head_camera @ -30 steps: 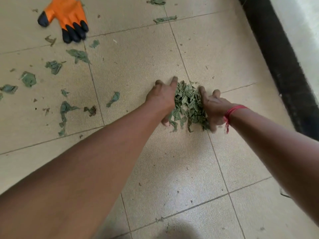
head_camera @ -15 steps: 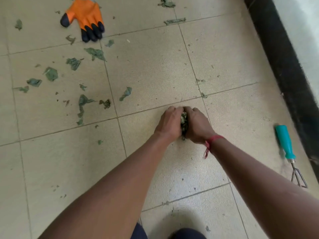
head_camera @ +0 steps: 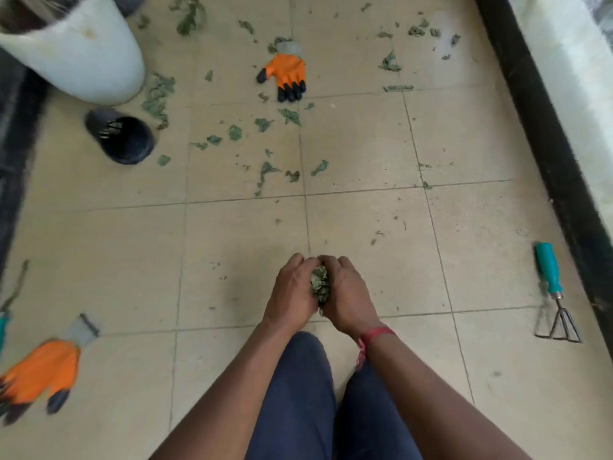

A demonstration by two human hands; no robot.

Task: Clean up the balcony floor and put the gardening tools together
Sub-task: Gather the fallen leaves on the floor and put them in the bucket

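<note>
Left hand (head_camera: 292, 290) and right hand (head_camera: 346, 293) cupped together, fingers curled round leaf clump (head_camera: 320, 284)

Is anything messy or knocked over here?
Yes: green leaves are scattered over the tiles, the black pot looks tipped on its side beside the white planter, and the far orange glove lies well away from the near orange glove.

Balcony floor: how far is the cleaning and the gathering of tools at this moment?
Done: the tiles around the hands look mostly swept. In hand: the left hand and right hand clasp a wad of leaves. Left: loose leaves farther out; the far glove, near glove and rake lie apart, not gathered.
</note>
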